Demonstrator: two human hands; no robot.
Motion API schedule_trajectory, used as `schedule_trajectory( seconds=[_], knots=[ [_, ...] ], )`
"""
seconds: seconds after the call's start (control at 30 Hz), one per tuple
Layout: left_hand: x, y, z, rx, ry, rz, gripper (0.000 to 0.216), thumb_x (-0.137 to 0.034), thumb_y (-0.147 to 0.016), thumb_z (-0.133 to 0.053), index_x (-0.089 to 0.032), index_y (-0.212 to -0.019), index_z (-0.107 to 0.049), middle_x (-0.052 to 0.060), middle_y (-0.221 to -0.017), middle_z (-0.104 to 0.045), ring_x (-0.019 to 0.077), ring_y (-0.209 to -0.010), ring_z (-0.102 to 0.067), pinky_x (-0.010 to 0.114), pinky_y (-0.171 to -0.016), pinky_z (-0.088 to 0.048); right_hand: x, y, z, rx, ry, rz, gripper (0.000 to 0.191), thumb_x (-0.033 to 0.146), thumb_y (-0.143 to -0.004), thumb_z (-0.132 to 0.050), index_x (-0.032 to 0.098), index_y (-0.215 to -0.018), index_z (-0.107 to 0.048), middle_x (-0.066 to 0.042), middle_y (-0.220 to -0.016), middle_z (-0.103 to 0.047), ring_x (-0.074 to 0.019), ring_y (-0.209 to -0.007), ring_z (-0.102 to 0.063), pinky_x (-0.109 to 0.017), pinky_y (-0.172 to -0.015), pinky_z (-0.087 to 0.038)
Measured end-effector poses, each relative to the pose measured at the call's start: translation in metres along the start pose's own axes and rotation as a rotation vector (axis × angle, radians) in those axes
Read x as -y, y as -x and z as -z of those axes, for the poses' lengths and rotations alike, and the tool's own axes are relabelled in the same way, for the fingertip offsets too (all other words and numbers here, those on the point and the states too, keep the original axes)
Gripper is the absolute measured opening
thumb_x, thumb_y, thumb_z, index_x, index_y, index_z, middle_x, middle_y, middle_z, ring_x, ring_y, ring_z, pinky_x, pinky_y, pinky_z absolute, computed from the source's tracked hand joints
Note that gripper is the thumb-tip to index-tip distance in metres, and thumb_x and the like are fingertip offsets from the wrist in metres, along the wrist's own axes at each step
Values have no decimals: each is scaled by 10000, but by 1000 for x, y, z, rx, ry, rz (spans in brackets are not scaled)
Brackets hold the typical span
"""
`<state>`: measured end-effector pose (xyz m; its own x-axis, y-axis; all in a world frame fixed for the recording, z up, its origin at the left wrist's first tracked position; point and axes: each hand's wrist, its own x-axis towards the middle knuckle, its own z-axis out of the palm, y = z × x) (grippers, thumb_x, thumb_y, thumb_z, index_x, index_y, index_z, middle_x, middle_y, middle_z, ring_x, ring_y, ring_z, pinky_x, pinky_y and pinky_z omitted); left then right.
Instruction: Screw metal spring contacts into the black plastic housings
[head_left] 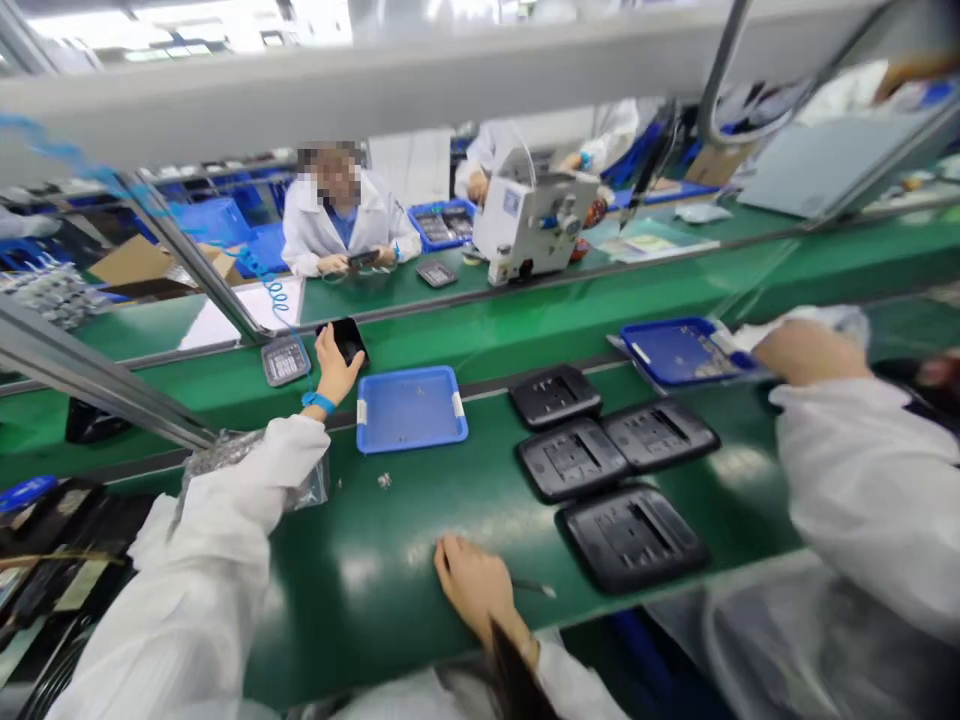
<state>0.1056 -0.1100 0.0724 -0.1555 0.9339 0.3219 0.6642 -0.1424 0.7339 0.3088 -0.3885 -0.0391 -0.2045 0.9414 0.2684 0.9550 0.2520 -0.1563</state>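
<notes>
My left hand [335, 366], with a blue wrist strap, reaches far forward and is closed on a black flat device [349, 339] at the far edge of the green belt [375, 570]. Just right of it lies a blue tray [411, 408] holding a few tiny parts. My right hand [471, 585] rests on the belt close to me, fingers curled around a thin metal tool [534, 588] that points right. Several black plastic housings [574, 458] lie on the belt to the right of both hands.
A co-worker's white sleeve [862, 480] and hand [802, 350] reach in from the right to a second blue tray [675, 350]. A grey keypad [285, 360] sits left of my left hand. Across the line, a seated person [337, 225] and a white machine [532, 225].
</notes>
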Motion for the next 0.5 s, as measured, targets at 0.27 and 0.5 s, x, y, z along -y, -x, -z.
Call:
schedule_trajectory(
  seconds=[0.27,0.5],
  knots=[
    [-4,239,22,420,-127,-659,640,-304,-905,-606,-254,-1469,-307,153,-1472,-373,309,-1431,-341,538,-1177,-329,-29,23,84,169,-122,-178,387,325,-1010,-286,189,-867,-619,-36,-813,-646,-117,-652,-582,-265,-528,-246],
    [9,340,38,562,-19,-289,457,-325,-969,-488,-235,-1405,-388,164,-1450,-415,297,-1403,-388,559,-1138,-377,-108,56,97,69,239,-825,341,251,-932,-386,107,-1130,-624,-177,-1147,-598,-173,-661,-593,-294,-537,-267]
  ],
)
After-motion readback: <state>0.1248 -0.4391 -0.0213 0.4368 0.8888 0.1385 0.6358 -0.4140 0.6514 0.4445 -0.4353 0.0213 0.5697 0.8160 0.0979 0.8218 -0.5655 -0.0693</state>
